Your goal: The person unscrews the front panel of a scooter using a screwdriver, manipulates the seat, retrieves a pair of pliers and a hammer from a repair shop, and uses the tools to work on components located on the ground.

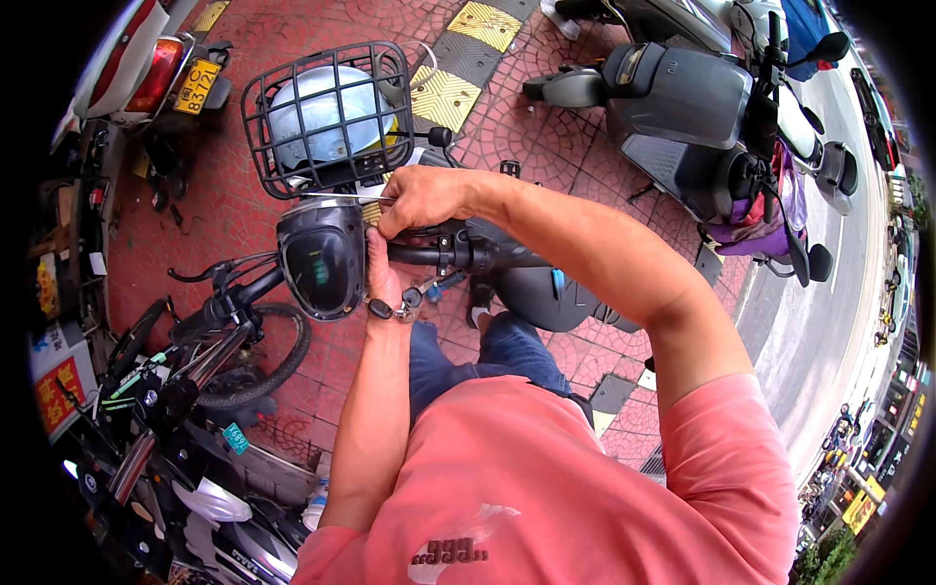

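Note:
My right hand point(419, 202) is closed, with a thin, light-coloured rod point(341, 198) running left from its fingers, along the gap between the basket and the dark display housing point(322, 258). It resembles a screwdriver shaft, but its handle is hidden. Against the right side of the housing rests my left hand point(384, 271), just below the right; its fingers are mostly covered. A dark watch point(381, 309) is on my left wrist. Ahead of the housing, the black wire basket point(256, 146) holds a rounded pale-blue helmet-like shape point(336, 107). The handlebar point(414, 255) extends right of my left hand.
A grey scooter point(682, 97) is parked at far right, beside the road. A bicycle wheel point(255, 356) and more two-wheelers crowd the left. A yellow-and-black speed bump point(468, 54) crosses the red paving point(214, 117). Keys point(412, 296) hang near my left wrist.

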Motion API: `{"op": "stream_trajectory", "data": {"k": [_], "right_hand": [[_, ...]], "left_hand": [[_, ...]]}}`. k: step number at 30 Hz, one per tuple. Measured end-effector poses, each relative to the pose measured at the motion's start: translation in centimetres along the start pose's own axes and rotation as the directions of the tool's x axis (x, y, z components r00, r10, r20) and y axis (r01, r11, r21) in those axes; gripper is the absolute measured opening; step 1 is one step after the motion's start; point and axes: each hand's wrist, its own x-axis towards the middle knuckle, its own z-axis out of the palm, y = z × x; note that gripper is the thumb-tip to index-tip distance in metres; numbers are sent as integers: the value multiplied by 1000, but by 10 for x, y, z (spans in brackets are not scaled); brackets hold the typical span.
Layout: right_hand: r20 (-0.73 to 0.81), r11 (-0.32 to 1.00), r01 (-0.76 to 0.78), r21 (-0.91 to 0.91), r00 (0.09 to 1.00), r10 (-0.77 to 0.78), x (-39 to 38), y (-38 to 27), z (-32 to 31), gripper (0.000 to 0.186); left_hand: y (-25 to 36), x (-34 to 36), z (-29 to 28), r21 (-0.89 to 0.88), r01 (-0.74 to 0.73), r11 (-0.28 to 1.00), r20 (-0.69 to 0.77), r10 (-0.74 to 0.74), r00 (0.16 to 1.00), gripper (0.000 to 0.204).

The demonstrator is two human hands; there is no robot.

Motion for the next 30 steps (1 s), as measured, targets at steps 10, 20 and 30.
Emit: {"op": "stream_trajectory", "data": {"k": [10,20,30], "right_hand": [[-54,998,-56,18,997,57,-4,-3,5,17],[129,911,-72,406,991,20,8,21,-10,15],[68,997,-49,63,997,45,-2,-2,-3,25]], "left_hand": [[1,6,1,-68,51,996,-100,-57,993,50],[11,5,27,182,10,983,-68,2,998,55],[6,8,-2,86,21,996,-142,-8,990,57]]}}
